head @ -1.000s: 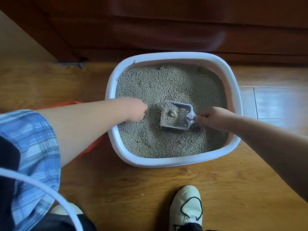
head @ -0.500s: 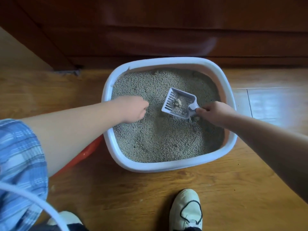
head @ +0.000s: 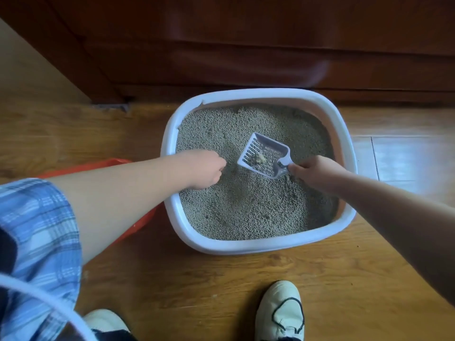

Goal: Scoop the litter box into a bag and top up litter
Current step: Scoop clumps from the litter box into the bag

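Over the litter box (head: 246, 247), head view: the right hand (head: 317, 172) grips the stub handle of the grey slotted scoop (head: 264, 155), fingers curled round it. The scoop is held just clear of the litter (head: 246, 210), near the box centre. One small tan clump (head: 259, 158) sits on its slotted floor, with a few loose grains round it.

Scoop long axis: handle at near right, slotted lip at far left. It is tilted, lip side up.

Key relation: the orange bag (head: 110, 166) lies on the wooden floor (head: 197, 291) just outside the box's left rim, mostly hidden under the left forearm. So the target sits across the box from the gripping hand, roughly the way the lip points. The left hand (head: 199, 168) is the one nearer the bag. It hangs knuckles-up over the litter just inside the left rim, fingers tucked under; cannot tell if it holds anything.

Judgement: the carry must go left over the rim, and the left arm sits in that path. The bag mouth is not visible.

Writing: faint embossed marks on the scoop floor near the handle, unreadable. No brand or label seen elsewhere.
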Motion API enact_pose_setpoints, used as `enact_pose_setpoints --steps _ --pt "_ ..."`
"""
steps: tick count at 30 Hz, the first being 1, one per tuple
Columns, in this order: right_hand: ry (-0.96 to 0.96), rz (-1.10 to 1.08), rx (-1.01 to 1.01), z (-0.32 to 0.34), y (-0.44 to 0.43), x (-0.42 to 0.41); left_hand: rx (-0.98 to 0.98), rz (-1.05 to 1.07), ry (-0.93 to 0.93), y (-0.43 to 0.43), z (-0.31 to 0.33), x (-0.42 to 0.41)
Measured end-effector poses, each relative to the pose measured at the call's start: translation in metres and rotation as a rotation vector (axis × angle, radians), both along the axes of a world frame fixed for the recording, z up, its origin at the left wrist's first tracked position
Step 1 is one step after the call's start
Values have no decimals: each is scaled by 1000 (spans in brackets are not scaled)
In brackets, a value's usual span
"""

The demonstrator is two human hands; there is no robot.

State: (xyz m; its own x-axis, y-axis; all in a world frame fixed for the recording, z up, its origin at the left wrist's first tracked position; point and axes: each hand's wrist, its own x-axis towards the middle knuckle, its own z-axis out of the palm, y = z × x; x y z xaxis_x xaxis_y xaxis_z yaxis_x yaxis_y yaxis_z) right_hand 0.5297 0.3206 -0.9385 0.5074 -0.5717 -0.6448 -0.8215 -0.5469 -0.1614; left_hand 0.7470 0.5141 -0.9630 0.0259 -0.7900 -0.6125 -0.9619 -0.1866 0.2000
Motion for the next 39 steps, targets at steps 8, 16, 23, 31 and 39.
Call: enact_pose_setpoints --steps 8,16,23,31,39 --pt "-14 -29 47 -3 9 -1 108 -43 20 11 -7 -2" --pt "-56 -27 32 15 20 23 -177 171 115 -8 23 38" --pt "-135 103 135 50 61 97 -421 534 23 41 40 114" --pt "21 429 189 50 161 172 -238 763 -100 155 13 175" --pt "147 800 -201 25 261 229 -231 845 -75 218 1 199"
